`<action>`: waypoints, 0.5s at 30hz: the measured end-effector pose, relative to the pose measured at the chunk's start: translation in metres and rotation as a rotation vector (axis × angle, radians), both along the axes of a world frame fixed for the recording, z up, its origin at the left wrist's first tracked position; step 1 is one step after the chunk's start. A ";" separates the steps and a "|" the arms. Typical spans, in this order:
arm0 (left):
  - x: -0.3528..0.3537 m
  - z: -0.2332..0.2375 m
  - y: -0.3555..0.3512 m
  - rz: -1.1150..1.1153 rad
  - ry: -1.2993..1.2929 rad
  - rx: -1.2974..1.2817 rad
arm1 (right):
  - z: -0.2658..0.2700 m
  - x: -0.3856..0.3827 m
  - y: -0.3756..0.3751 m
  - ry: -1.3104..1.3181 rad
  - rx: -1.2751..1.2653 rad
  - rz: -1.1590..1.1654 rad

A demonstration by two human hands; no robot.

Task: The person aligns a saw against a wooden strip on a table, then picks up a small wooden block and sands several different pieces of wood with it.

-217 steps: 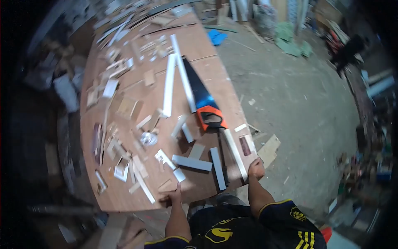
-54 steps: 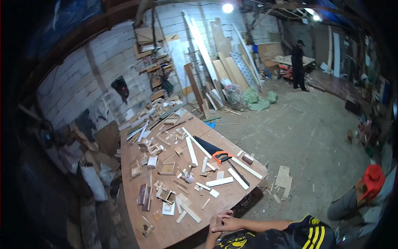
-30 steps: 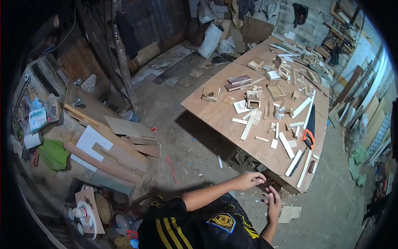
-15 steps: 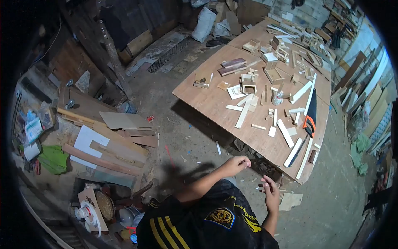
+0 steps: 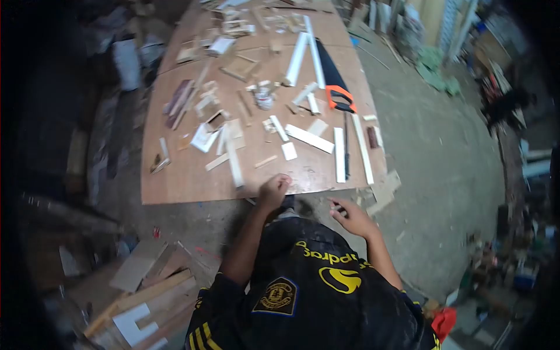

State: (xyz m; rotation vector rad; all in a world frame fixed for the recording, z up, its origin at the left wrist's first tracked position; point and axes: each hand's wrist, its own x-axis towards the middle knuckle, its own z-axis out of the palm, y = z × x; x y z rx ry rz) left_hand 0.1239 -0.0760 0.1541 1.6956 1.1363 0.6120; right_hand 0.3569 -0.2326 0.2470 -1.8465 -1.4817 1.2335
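Note:
My left hand (image 5: 274, 191) is over the near edge of the wooden table (image 5: 186, 185), its fingers curled together. Whether anything is between them I cannot make out. Just off that edge, to the right, my right hand (image 5: 352, 218) has its fingers apart and holds nothing. Nearest to my left hand lie a pale wood strip (image 5: 234, 164) and a small stick (image 5: 266, 161). Beyond my right hand are a white strip (image 5: 340, 154), a longer strip (image 5: 361, 149) and a handsaw (image 5: 341, 99) with an orange and black handle.
Farther up the table are a jar (image 5: 263, 98), small wooden box frames (image 5: 240, 67) and dark reddish blocks (image 5: 179, 104). Scrap boards (image 5: 140, 265) lie on the floor at lower left. A board piece (image 5: 385, 189) juts out by the table's right corner.
My view has turned right and come closer to the table, which now lies straight ahead. My left hand has come over its near edge. My right hand's fingers are still apart.

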 end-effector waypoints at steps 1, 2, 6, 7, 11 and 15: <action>0.005 0.007 0.008 -0.018 0.028 0.057 | 0.000 0.005 0.003 -0.041 -0.029 -0.023; 0.012 -0.005 0.016 -0.002 -0.011 -0.066 | -0.003 0.010 0.005 -0.048 -0.055 -0.061; 0.035 -0.045 0.062 -0.099 0.041 -0.080 | -0.015 0.016 0.016 -0.089 -0.143 -0.217; 0.042 -0.055 0.074 -0.111 0.087 -0.082 | -0.017 0.018 0.014 -0.093 -0.194 -0.249; 0.050 -0.061 0.087 -0.107 0.022 0.027 | -0.058 0.029 -0.002 -0.006 -0.272 -0.360; 0.041 -0.070 0.099 -0.133 0.002 0.058 | -0.097 0.050 0.001 -0.166 -0.268 -0.313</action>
